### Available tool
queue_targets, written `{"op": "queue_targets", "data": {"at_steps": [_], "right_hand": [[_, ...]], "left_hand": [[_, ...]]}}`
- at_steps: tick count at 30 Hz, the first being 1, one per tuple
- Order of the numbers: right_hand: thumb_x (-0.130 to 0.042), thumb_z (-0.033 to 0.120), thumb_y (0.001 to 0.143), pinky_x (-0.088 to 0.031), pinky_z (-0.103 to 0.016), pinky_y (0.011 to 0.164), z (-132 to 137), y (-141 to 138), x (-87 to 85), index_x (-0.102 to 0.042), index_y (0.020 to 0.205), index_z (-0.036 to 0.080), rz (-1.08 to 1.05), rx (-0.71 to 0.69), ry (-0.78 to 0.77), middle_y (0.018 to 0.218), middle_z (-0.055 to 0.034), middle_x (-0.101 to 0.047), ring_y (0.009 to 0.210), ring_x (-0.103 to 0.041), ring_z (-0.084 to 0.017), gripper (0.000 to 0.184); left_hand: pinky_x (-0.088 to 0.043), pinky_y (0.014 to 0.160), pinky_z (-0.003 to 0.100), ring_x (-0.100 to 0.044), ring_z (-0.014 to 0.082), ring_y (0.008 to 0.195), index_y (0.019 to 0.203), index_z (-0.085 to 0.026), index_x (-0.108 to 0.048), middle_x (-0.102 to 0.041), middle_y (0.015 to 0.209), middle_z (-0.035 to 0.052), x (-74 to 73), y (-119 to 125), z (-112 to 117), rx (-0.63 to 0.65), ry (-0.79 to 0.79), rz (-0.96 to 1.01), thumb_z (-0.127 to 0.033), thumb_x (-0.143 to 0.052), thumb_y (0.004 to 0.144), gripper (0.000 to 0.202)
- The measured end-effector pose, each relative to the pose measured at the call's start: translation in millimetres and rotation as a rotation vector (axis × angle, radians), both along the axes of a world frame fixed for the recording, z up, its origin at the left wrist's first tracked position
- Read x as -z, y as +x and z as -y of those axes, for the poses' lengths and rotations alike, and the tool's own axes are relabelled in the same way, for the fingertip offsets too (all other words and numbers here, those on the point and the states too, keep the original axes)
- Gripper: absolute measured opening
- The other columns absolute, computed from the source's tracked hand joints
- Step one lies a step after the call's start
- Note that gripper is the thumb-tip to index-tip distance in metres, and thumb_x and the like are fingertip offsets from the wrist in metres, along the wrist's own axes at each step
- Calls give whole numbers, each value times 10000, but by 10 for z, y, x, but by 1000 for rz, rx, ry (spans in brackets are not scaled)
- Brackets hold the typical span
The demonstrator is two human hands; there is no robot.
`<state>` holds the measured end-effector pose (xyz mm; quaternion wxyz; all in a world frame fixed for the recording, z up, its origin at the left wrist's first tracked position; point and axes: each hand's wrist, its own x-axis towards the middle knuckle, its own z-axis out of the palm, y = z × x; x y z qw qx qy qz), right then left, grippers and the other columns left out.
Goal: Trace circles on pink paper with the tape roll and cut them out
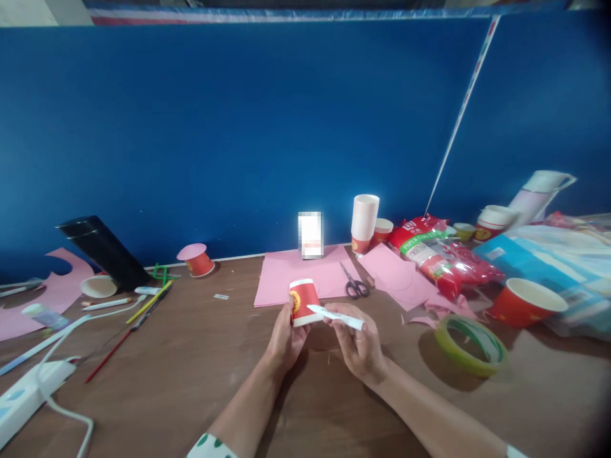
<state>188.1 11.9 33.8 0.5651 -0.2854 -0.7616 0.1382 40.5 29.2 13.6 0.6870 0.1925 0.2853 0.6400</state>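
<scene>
My left hand (283, 338) is closed around a red paper cup (308, 298) with a yellow print on its side, held above the table's middle. In my right hand (360, 348) a white marker (342, 316) is pinched, its tip pointing left at the cup's side. Whether the tip touches the cup I cannot tell. Just beyond the cup lie pink paper sheets (277, 270), with dark-handled scissors (357, 289) at their right edge. A lit phone-like screen (310, 235), blurred out, stands upright at the back of the sheets.
At the right are a paper cup stack (365, 216), a red cup package (424, 248), a tape roll (470, 346) and an orange-red cup (525, 305). Leftward sit a pink-topped cup (196, 261), a black bottle (107, 251), brushes and a power strip (33, 397). A blue partition (214, 127) rises behind.
</scene>
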Motion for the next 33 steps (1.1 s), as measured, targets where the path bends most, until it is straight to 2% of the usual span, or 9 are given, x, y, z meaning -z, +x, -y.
{"op": "queue_targets", "data": {"at_steps": [4, 8, 12, 15, 18, 23, 33], "right_hand": [[-417, 151, 888, -518, -345, 732, -9, 1, 10, -582, 973, 185, -18, -2, -16, 858, -102, -648, 808, -625, -209, 189], [-407, 178, 904, -522, -294, 668, -6, 2, 57, -595, 975, 182, -56, -40, -136, 887, -94, -649, 718, -624, -170, 201], [-440, 200, 898, -521, -279, 687, 5, -12, 82, -566, 1028, 182, -69, -25, -213, 923, -87, -642, 747, -630, -164, 182], [-507, 210, 864, -520, -289, 718, 9, -37, 49, -567, 986, 183, -56, 66, -161, 874, -74, -642, 774, -629, -179, 138], [-517, 195, 851, -518, -291, 710, 12, -58, -4, -569, 918, 185, -28, 137, -90, 824, -64, -633, 747, -621, -178, 85], [-481, 159, 861, -508, -298, 682, 4, -64, -22, -542, 896, 188, 19, 147, -11, 793, -61, -620, 720, -604, -175, 76], [-482, 155, 865, -484, -279, 664, -15, -52, 4, -534, 881, 196, 73, 137, -28, 777, -40, -606, 701, -586, -165, 69]], "left_hand": [[-478, 828, 315, -630, 197, 858, 969, -114, -622, -669, 951, 93, 15, -1, 3, -12, 22, 5, -326, -588, 801, 273], [-480, 799, 302, -628, 175, 778, 925, -106, -628, -669, 888, 80, 10, -1, 1, -14, 18, -11, -327, -586, 799, 257], [-473, 818, 302, -618, 172, 818, 957, -107, -622, -665, 936, 89, -9, 11, 3, -15, 11, -20, -338, -568, 813, 278], [-473, 817, 302, -612, 170, 832, 996, -115, -613, -659, 959, 92, -12, 20, 6, -21, 19, -29, -380, -551, 821, 322], [-479, 755, 276, -601, 154, 777, 979, -129, -616, -654, 898, 79, 4, 22, 6, -22, 51, -51, -429, -550, 811, 350], [-457, 675, 243, -563, 117, 666, 873, -140, -611, -619, 762, 24, 60, 20, -5, -44, 51, -81, -458, -620, 746, 343], [-438, 661, 242, -554, 122, 655, 846, -146, -602, -612, 735, 18, 56, 42, -3, -59, 77, -139, -452, -614, 751, 320]]}}
